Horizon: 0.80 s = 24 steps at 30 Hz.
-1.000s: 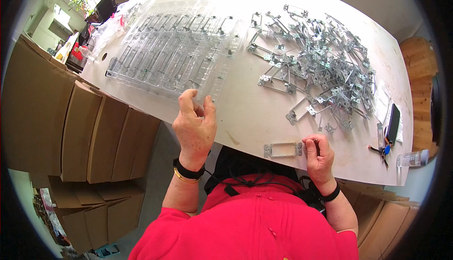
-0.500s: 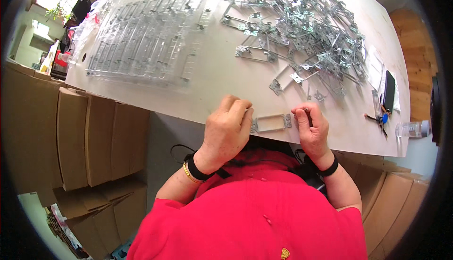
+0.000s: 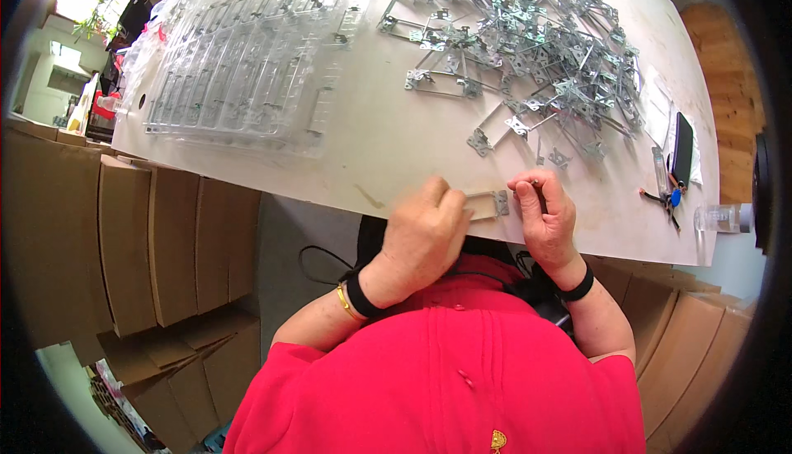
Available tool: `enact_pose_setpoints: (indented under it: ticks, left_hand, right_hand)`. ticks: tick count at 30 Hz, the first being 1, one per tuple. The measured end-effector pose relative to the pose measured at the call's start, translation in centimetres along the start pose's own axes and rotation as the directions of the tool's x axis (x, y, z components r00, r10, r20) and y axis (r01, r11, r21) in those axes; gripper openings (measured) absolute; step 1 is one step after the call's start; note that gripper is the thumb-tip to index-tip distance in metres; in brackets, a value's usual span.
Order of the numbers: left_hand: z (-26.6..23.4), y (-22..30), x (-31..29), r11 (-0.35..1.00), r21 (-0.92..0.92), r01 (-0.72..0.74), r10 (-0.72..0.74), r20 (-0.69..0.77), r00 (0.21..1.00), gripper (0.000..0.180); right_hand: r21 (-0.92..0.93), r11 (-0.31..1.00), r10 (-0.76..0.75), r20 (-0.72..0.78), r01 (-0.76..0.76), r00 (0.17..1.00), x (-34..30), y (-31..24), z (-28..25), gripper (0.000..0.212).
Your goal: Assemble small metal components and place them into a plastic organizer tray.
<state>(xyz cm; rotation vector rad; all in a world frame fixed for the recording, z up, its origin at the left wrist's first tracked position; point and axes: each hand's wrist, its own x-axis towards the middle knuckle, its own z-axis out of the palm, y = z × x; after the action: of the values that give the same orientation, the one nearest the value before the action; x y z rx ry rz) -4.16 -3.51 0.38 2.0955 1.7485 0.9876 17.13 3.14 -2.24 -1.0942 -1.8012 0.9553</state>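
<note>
One silver rectangular metal bracket (image 3: 501, 202) lies right of frame centre near the edge of the white counter (image 3: 371, 149), partly behind my curled left hand (image 3: 425, 230). My right hand (image 3: 546, 216) looks narrow; I can't tell what either holds. A stray knuckle could knock the bracket off.

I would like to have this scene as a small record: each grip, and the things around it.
Left grip: bare left hand, blurred, hiding the left end of a grey rectangular metal frame; contact unclear
Right grip: bare right hand, fingers curled, just right of that frame; any small held item unclear
Surface: white table
Far left: clear plastic compartment trays with metal parts
Far right: tangled heap of grey metal frames
Right edge: black oblong object; clear plastic cylinder
</note>
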Motion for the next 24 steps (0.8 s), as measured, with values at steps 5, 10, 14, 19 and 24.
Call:
enact_pose_setpoints:
  ticks: [5,10,14,19,24]
  left_hand:
    - [2.3,1.9,0.6,0.999,-0.01,-0.047,0.047,0.002,0.999,0.03]
    - [3.6,1.7,1.0,0.999,0.025,-0.037,0.038,-0.019,0.999,0.028]
    - [3.2,1.2,0.8,0.999,0.038,-0.011,0.012,-0.026,1.0,0.019]
    - [1.4,0.2,0.2,0.994,0.107,0.005,-0.007,0.011,1.0,0.015]
    - [-1.0,-0.7,0.8,0.99,0.071,0.121,-0.115,-0.072,0.991,0.01]
  right_hand:
    - [-0.002,1.0,0.005,0.008,-0.005,1.0,0.0,0.3,0.0,0.009]
    - [0.014,1.0,-0.001,-0.006,0.001,1.0,-0.2,0.5,0.1,0.007]
    - [-0.021,1.0,0.022,0.014,-0.022,1.0,0.0,0.0,-0.1,0.008]
    - [-0.01,0.999,0.03,0.007,-0.03,1.0,-0.1,0.0,-0.2,0.008]
    - [-0.047,0.999,0.021,0.009,-0.021,1.0,0.1,-0.1,-0.2,0.009]
